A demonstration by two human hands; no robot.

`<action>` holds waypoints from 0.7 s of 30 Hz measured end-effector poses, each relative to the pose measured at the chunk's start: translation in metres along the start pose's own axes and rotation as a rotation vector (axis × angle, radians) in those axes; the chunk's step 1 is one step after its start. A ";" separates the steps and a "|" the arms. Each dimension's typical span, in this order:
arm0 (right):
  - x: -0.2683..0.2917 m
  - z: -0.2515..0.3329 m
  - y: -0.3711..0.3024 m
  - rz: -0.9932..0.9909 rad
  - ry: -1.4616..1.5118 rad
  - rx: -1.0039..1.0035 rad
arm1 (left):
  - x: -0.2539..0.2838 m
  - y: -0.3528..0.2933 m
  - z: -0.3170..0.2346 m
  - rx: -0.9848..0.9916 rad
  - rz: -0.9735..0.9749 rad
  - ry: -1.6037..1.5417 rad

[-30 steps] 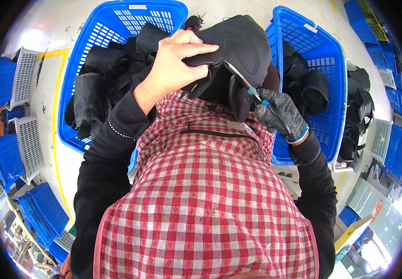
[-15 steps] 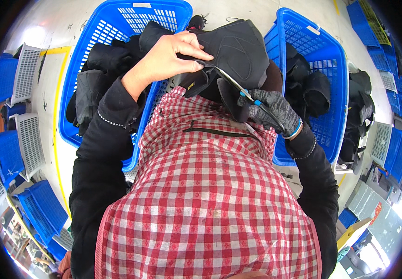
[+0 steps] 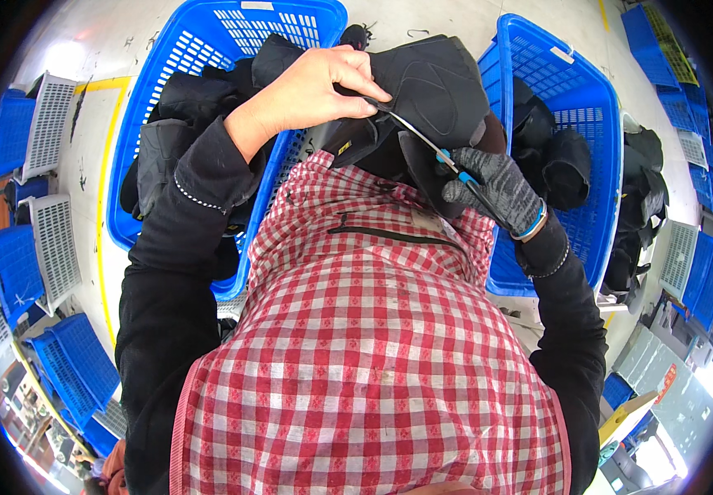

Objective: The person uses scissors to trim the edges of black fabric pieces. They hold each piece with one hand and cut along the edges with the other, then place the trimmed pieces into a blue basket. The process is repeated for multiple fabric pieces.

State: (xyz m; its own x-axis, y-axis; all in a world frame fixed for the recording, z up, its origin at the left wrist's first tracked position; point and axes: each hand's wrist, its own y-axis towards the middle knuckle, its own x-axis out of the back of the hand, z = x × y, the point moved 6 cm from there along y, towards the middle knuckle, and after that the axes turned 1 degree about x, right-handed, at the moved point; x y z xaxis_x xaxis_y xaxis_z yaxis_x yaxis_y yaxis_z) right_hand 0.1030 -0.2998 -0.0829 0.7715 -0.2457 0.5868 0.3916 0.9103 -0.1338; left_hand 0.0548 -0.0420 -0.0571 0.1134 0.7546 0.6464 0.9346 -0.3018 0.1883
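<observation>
A black padded fabric piece [image 3: 435,87] with curved stitched seams lies over my lap, between two blue baskets. My bare left hand [image 3: 319,95] pinches its edge between thumb and forefinger. My right hand [image 3: 496,190], in a grey knit glove, is closed round scissors [image 3: 419,135] with slim metal blades and blue parts near the grip. The blade tips touch the fabric edge, just beside my left fingertips. The glove partly hides the scissors' handles. A flap [image 3: 355,140] with a small yellow mark hangs below my left hand.
The left blue basket [image 3: 143,103] and the right blue basket [image 3: 612,165] hold several black fabric pieces. More black pieces [image 3: 641,181] are heaped beyond the right basket. Stacked blue and grey crates [image 3: 51,239] line the left side, near a yellow floor line [image 3: 109,181].
My left hand has shifted slightly right along the fabric edge, still pinching it. The scissors' blades look closer together now, and my right hand has moved slightly right.
</observation>
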 end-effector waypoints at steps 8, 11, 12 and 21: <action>0.001 0.005 0.002 -0.025 -0.089 0.033 | -0.001 0.002 -0.001 -0.001 0.015 0.027; -0.007 0.016 0.003 0.035 -0.285 0.085 | -0.001 0.005 -0.004 -0.009 0.015 0.054; -0.011 0.019 0.003 0.061 -0.364 0.128 | -0.002 0.006 -0.004 -0.015 0.018 0.066; 0.014 -0.051 -0.033 -0.626 1.083 -0.139 | -0.011 -0.002 -0.011 0.134 -0.433 -0.017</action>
State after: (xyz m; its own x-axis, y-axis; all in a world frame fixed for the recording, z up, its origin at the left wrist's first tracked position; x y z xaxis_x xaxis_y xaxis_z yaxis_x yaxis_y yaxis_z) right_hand 0.1258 -0.3501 -0.1108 0.4240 -0.8283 -0.3663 0.8370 0.5129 -0.1910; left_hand 0.0475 -0.0559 -0.0562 -0.2929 0.8047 0.5164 0.9324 0.1208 0.3407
